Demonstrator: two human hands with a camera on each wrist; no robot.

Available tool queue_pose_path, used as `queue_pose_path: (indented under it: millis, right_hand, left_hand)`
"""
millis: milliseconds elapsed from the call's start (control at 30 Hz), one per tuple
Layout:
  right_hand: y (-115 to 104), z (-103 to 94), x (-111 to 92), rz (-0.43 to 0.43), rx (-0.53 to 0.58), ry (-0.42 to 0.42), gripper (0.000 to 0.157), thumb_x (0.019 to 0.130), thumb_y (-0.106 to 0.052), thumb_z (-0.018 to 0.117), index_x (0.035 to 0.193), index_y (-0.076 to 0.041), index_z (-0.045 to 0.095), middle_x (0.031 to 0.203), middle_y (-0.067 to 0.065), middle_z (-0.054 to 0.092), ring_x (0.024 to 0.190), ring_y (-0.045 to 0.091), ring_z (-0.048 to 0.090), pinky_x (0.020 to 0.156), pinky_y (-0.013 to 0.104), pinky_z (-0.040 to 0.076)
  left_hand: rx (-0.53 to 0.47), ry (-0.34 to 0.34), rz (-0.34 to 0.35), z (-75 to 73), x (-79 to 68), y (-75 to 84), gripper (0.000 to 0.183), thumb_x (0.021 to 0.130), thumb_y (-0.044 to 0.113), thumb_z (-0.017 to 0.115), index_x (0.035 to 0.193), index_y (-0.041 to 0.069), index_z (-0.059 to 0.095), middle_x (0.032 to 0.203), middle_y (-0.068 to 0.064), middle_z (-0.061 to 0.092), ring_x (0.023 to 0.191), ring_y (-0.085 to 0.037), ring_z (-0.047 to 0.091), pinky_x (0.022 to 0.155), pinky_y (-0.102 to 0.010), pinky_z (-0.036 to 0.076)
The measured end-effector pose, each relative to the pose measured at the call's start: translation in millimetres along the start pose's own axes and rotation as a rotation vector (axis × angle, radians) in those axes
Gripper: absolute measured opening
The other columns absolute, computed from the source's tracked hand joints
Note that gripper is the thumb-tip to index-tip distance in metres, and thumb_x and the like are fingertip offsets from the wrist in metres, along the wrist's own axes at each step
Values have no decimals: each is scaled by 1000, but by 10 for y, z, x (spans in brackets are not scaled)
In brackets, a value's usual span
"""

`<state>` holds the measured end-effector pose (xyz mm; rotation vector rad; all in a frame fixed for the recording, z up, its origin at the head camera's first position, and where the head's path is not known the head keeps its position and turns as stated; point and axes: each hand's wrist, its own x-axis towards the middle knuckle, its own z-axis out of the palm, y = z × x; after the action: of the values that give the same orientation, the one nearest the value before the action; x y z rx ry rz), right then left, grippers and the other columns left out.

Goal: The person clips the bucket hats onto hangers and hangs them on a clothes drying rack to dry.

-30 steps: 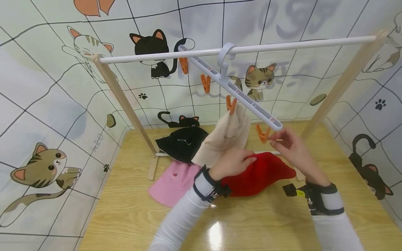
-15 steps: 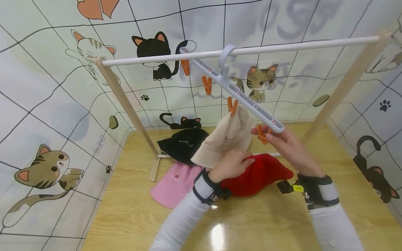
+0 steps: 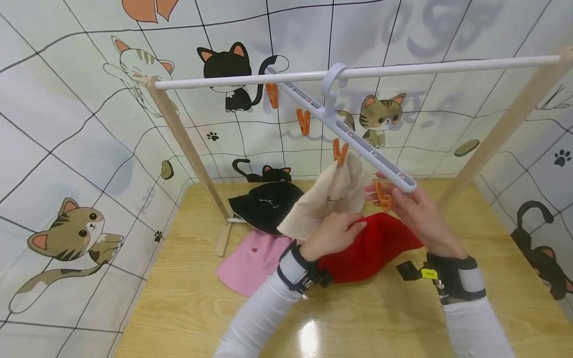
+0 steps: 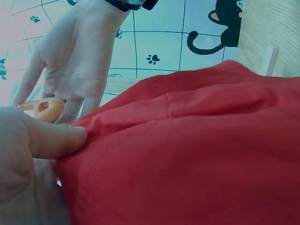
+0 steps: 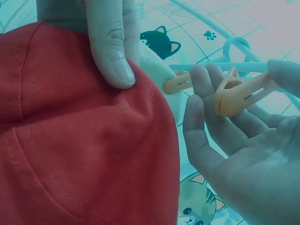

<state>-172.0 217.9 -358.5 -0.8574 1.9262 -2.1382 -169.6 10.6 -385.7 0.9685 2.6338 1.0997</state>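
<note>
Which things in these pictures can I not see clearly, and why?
Head view: part of the pink hat, covered by the left sleeve.
Head view: the stitching on the beige hat, too small to make out.
Left wrist view: some fingertips of the right hand, behind the red hat.
Left wrist view: the red hat's right and lower parts, cut off by the edges.
Right wrist view: most fingers of the left hand, behind the red hat.

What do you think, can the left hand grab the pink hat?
Probably not yet: the left hand holds the red hat and would need to let go first, though the pink hat lies nearby.
</note>
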Motion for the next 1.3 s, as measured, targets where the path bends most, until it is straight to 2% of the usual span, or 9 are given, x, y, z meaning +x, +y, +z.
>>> queue_pose_path:
  millis: [100, 333, 633, 900, 1100, 1300]
  right_hand:
    - [-7, -8, -26, 19, 1, 8, 43, 103, -2, 38, 146, -6, 40, 128, 11, 57, 115, 23, 56, 98, 29, 43]
    - [-21, 3, -41, 70, -100, 53, 40, 101, -3, 45, 141, -5, 46, 132, 9, 56, 118, 21, 54, 96, 26, 43]
    - [-27, 14, 10, 97, 61, 72, 39, 99, -1, 47, 137, -7, 49, 125, 8, 57, 119, 25, 44, 99, 28, 38]
    - [-34, 10, 19, 114, 68, 109, 32, 98, 1, 49, 129, -5, 55, 118, 6, 63, 115, 23, 51, 99, 32, 36]
    - [-40, 6, 46, 130, 60, 123, 27, 97, 0, 52, 122, -7, 59, 111, 5, 68, 106, 21, 59, 98, 39, 31]
    - [-24, 2, 75, 137, 48, 141, 18, 96, 0, 56, 112, -5, 63, 108, 6, 69, 106, 22, 58, 96, 45, 27]
  left_hand:
    - [-30, 13, -2, 2, -5, 8, 14, 100, 17, 54, 96, 7, 64, 63, 3, 56, 53, -6, 52, 52, -15, 45]
    - [-24, 42, 14, -12, 25, 64, 16, 99, 17, 54, 103, 7, 67, 70, 3, 60, 55, -4, 53, 53, -14, 45]
    - [-19, 45, -34, 7, 47, 141, 18, 100, 19, 52, 103, 9, 67, 71, 6, 62, 57, -2, 54, 53, -15, 45]
    - [-9, 41, -29, 12, 76, 170, 17, 100, 19, 52, 100, 10, 67, 67, 6, 60, 54, -2, 54, 52, -15, 45]
    - [-60, 38, -34, -23, 73, 204, 17, 100, 19, 53, 94, 10, 65, 62, 4, 56, 51, -5, 53, 50, -17, 46]
    - [-25, 104, -24, -64, 64, 245, 20, 100, 17, 53, 85, 8, 63, 55, 2, 49, 47, -8, 48, 45, -19, 42]
